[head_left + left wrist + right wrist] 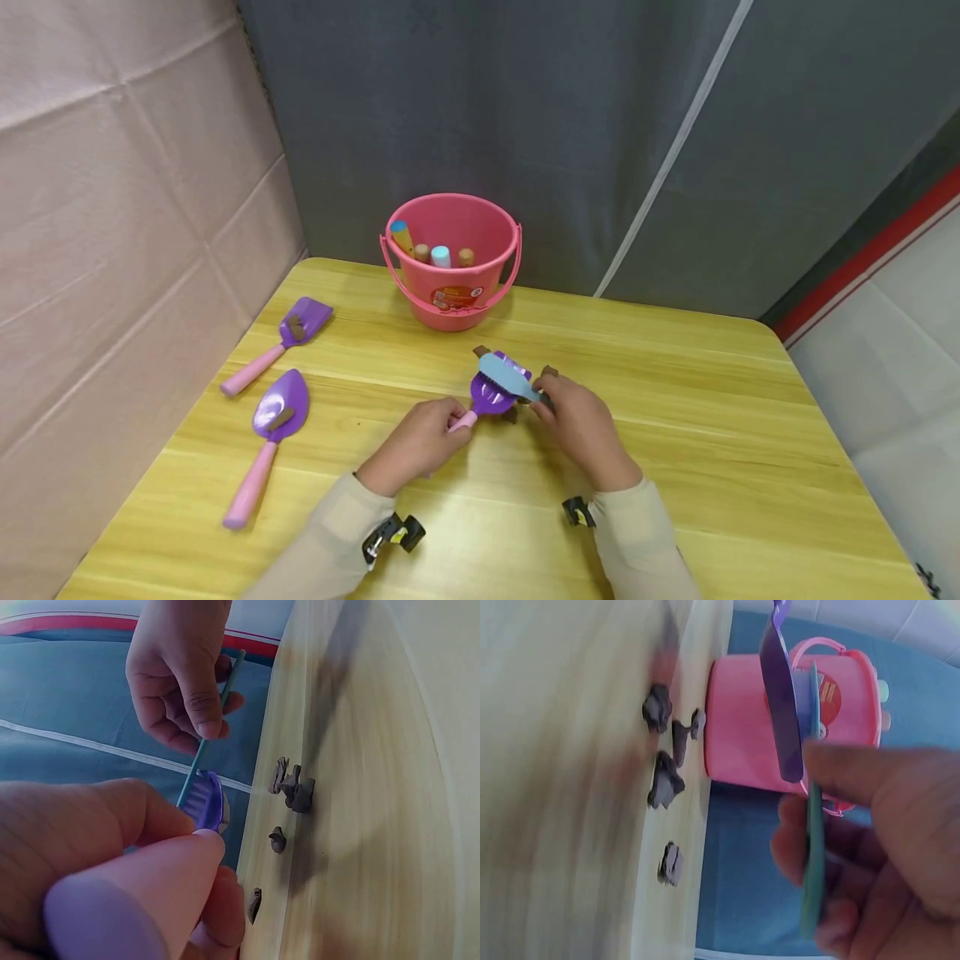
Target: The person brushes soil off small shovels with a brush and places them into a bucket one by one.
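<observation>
My left hand (422, 439) grips the pink handle of a purple toy tool (491, 398). In the left wrist view its purple head (211, 801) looks ridged, but its exact kind is partly hidden. Over that head lies a flat blue tool (506, 373) with a toothed-looking edge. My right hand (585, 425) pinches the blue tool's near end between thumb and fingers. Edge-on in the right wrist view, the blue tool (813, 862) appears thin, close beside the purple head. Both tools are above the table. Several brown clay-like lumps (665, 780) lie on the table below.
A pink bucket (457, 312) stands at the back, with stick-like handles (441, 257) poking up inside. On the left lie a purple square shovel (313, 315) and a purple pointed trowel (294, 396), each bearing brown pieces. A grey curtain (480, 108) hangs behind the table (712, 433).
</observation>
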Demonstrator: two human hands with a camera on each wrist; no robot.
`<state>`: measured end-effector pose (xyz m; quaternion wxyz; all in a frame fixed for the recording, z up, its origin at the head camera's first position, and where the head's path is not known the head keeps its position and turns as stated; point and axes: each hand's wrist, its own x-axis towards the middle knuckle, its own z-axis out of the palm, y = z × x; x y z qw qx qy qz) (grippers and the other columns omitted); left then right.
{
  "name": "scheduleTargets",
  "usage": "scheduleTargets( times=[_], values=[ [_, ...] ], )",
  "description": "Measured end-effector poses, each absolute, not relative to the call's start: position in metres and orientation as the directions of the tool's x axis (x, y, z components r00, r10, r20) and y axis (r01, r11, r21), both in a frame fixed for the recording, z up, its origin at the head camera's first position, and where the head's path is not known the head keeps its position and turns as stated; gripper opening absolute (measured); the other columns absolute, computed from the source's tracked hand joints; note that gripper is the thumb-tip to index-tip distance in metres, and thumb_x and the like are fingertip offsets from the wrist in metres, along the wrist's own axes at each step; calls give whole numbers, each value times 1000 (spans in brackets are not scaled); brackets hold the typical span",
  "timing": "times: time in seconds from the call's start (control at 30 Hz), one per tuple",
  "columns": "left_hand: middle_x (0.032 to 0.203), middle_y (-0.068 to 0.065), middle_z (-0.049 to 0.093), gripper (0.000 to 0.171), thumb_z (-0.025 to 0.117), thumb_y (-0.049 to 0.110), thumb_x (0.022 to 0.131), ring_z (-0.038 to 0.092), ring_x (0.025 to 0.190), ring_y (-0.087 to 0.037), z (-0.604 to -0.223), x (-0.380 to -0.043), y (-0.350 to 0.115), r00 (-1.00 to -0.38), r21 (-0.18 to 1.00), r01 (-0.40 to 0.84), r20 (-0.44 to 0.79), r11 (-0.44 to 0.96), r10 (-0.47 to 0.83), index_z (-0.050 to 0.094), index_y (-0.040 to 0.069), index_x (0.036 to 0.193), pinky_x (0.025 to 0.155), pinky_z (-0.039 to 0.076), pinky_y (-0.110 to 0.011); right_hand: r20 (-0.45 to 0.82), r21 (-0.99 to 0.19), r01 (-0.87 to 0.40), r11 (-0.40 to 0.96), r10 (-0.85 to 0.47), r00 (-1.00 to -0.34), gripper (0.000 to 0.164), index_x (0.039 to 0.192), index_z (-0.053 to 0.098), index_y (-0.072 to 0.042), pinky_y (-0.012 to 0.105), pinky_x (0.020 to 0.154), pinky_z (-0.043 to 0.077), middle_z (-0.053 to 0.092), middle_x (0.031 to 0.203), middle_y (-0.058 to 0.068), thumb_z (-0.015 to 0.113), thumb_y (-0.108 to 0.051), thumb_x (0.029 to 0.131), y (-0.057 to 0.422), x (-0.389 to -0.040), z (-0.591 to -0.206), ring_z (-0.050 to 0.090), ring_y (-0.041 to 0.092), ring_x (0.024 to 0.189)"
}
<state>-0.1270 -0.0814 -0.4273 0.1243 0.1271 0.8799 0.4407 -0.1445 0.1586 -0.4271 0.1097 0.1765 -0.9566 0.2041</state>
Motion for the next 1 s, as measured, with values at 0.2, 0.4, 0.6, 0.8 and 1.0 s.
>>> scheduleTargets(
  times=[0.2, 0.4, 0.6, 0.8, 1.0],
  values=[
    [68, -3, 55, 11, 62, 10, 92, 43, 43, -10, -429, -127, -81, -936, 809, 104, -118, 578, 333, 63, 2, 100, 36, 36, -23, 314, -353, -264, 897, -152, -937, 19, 105, 67, -5, 40, 57, 49, 67, 90, 8, 74, -13, 90, 163, -146, -421, 58, 20, 67],
    [70, -5, 55, 12, 61, 10, 92, 45, 42, -11, -428, -126, -83, -946, 797, 100, -110, 596, 306, 63, 2, 101, 35, 38, -24, 243, -356, -424, 833, -356, -902, 16, 103, 68, -11, 34, 66, 50, 65, 88, -2, 75, -15, 89, 156, -141, -421, 54, 12, 69],
    [70, -4, 55, 12, 62, 10, 92, 45, 43, -10, -429, -127, -84, -944, 803, 94, -116, 589, 309, 63, 2, 101, 36, 37, -23, 227, -345, -414, 842, -353, -907, 18, 103, 68, -12, 34, 66, 49, 66, 87, -2, 77, -17, 89, 153, -141, -424, 54, 13, 68],
    [72, -4, 58, 15, 62, 9, 93, 47, 48, -10, -432, -127, -85, -942, 797, 130, -87, 590, 324, 64, 0, 105, 40, 39, -24, 315, -384, -246, 890, -124, -941, 20, 107, 68, -4, 41, 60, 50, 68, 88, 8, 74, -12, 90, 163, -142, -419, 60, 21, 69],
    [102, -12, 68, 22, 57, 4, 98, 62, 87, -22, -435, -128, -87, -954, 736, 237, 52, 634, 296, 67, -4, 117, 79, 52, -41, 378, -413, -197, 889, -29, -925, 19, 106, 68, -1, 43, 58, 49, 70, 90, 13, 73, -11, 90, 175, -143, -416, 61, 25, 69]
  ],
)
